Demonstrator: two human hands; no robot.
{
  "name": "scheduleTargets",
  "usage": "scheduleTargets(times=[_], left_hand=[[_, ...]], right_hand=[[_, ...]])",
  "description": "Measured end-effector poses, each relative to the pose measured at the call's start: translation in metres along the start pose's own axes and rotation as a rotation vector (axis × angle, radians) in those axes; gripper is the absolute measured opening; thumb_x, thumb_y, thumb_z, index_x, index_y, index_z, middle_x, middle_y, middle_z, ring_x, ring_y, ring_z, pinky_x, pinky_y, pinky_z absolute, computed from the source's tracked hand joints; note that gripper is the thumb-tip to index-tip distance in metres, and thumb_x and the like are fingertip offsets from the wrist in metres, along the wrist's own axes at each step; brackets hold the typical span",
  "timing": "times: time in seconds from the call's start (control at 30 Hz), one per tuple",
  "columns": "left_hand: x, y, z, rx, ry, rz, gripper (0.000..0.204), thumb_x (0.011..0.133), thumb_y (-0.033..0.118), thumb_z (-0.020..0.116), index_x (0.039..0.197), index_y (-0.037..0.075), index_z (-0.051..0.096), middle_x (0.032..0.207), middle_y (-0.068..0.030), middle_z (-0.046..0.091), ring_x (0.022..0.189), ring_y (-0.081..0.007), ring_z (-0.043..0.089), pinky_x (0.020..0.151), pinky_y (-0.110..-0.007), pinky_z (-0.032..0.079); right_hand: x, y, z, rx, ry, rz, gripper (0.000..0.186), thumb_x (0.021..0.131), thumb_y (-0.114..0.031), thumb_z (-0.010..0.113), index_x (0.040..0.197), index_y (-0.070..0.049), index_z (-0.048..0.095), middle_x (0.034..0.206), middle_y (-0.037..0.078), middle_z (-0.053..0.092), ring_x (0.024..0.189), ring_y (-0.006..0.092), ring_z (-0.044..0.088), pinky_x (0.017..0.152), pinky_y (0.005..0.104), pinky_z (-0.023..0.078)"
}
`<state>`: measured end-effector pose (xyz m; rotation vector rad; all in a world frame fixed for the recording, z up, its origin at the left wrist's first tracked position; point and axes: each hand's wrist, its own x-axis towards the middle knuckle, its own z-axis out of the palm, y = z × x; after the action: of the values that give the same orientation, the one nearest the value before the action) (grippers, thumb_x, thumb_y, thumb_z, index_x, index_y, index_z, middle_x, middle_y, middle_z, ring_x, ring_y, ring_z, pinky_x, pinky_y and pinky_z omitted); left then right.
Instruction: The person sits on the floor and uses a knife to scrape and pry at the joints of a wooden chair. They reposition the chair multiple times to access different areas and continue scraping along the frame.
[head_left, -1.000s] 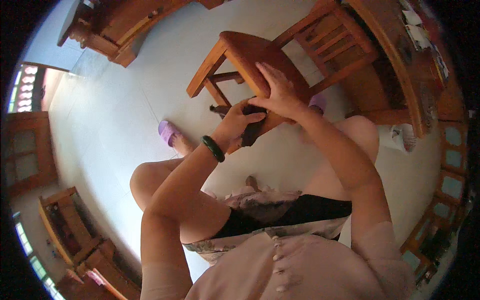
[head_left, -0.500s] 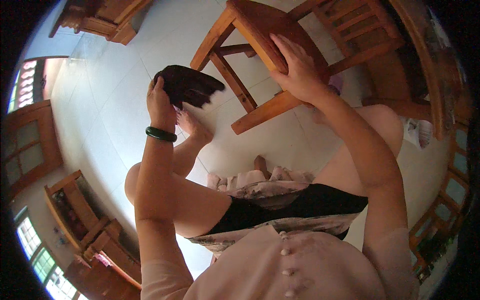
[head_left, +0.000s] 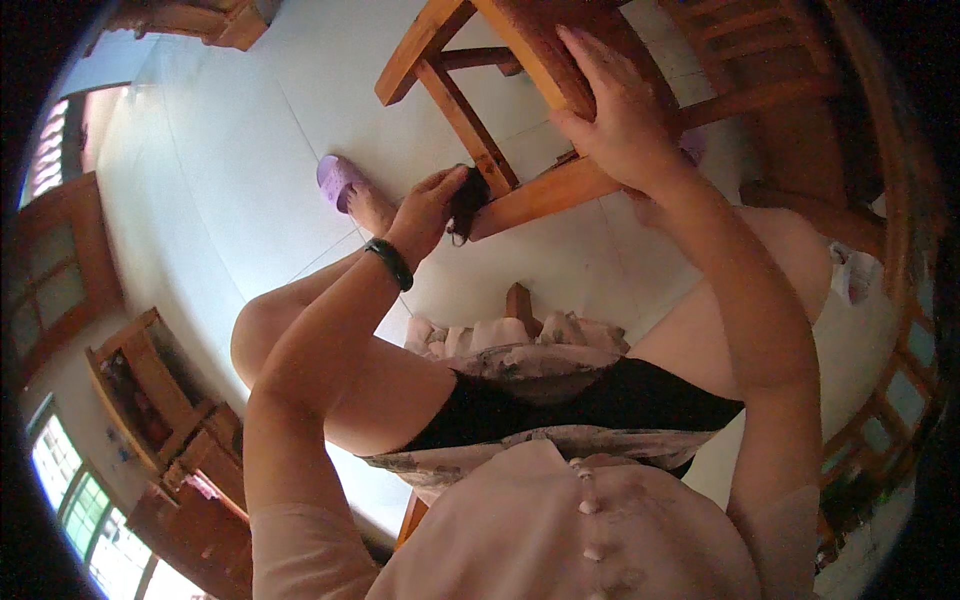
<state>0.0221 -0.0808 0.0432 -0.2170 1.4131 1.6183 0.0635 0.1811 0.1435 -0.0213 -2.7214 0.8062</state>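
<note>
A wooden chair (head_left: pixel 540 60) is tipped over in front of me, its legs toward the left and toward me. My right hand (head_left: pixel 625 120) grips the edge of its seat, fingers bent along the wood. My left hand (head_left: pixel 425 210) pinches a crumpled dark cloth (head_left: pixel 468 205) against the near end of a lower chair leg (head_left: pixel 540 195), beside the joint with another bar. A dark green bangle (head_left: pixel 390 262) is on my left wrist. My bare knees are spread on either side, with a purple slipper (head_left: pixel 335 180) on my left foot.
A wooden cabinet (head_left: pixel 225 25) stands at the upper left, a glazed wooden door (head_left: pixel 45 280) at the left. More wooden furniture (head_left: pixel 150 390) is at the lower left, by a window (head_left: pixel 75 500). Slatted and panelled wooden furniture (head_left: pixel 760 70) lines the right, with a white shoe (head_left: pixel 850 270).
Half a second ago my left hand held the cloth out to the left; it has moved right onto the chair leg. My right hand remains on the seat edge.
</note>
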Motion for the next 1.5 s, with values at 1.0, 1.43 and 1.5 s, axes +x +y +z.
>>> scheduleTargets(times=[1.0,1.43,1.5], left_hand=[[0.023,0.046,-0.018,0.175,0.337,0.236,0.022,0.092,0.015,0.056,0.104,-0.002,0.062,0.087,-0.006,0.064,0.073,-0.0131,0.057,0.063,-0.024,0.046],[0.028,0.035,0.028,1.033,0.356,0.791,0.039,0.08,-0.011,0.047,0.117,-0.001,0.055,0.106,-0.0193,0.054,0.1,-0.0378,0.054,0.084,-0.041,0.047],[0.019,0.034,0.034,1.161,0.336,0.83,0.048,0.074,-0.015,0.049,0.121,-0.003,0.051,0.108,-0.0215,0.052,0.102,-0.0389,0.053,0.086,-0.041,0.047]], right_hand=[[0.004,-0.005,-0.009,-0.003,-0.036,-0.043,0.07,0.076,-0.015,0.068,0.138,-0.003,0.037,0.136,0.021,0.044,0.123,0.0382,0.043,0.105,0.0446,0.034],[0.005,-0.012,-0.013,-0.024,-0.067,0.002,0.072,0.077,-0.016,0.066,0.14,-0.004,0.033,0.137,0.021,0.042,0.124,0.0387,0.041,0.105,0.048,0.032],[0.005,-0.014,-0.014,-0.036,-0.075,0.018,0.072,0.077,-0.018,0.066,0.14,-0.004,0.033,0.136,0.022,0.042,0.123,0.0393,0.041,0.103,0.0503,0.032]])
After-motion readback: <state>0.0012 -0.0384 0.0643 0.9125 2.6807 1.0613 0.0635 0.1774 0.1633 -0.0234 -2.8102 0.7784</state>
